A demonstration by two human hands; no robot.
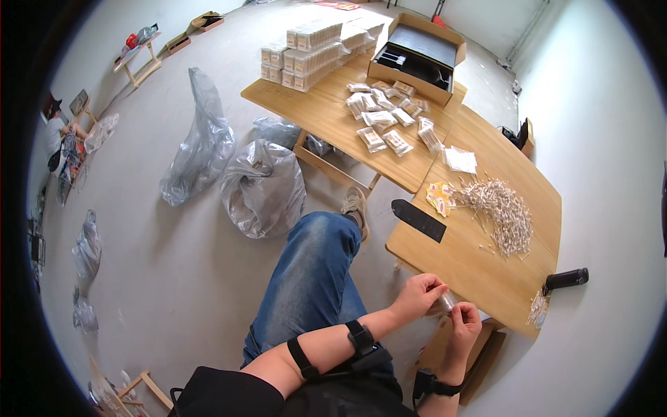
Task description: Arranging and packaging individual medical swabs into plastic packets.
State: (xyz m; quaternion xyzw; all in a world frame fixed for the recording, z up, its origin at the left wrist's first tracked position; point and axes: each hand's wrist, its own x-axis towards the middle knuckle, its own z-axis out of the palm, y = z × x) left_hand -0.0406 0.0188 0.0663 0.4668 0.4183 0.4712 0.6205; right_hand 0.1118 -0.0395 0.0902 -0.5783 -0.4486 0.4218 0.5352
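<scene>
Just off the near edge of the wooden table [479, 285], both my hands pinch a small clear plastic bag [445, 303]. My left hand [417, 296] grips its left side with thumb and fingers closed. At its right side, the fingertips of my right hand [465, 326] press together on it. What the bag holds is too small to tell. Beyond my hands lies a heap of loose cotton swabs [504, 215]. Yellow-and-white printed cards [440, 199] sit left of the heap, with a stack of empty-looking clear bags [460, 160] behind them.
A flat black piece [419, 220] lies at the table's left edge. Filled packets [381, 118], an open cardboard box [417, 59] and stacked packs [306, 55] occupy the far table. A black cylinder [566, 279] stands right. Grey plastic bags [262, 187] rest on the floor; a person [59, 139] sits far left.
</scene>
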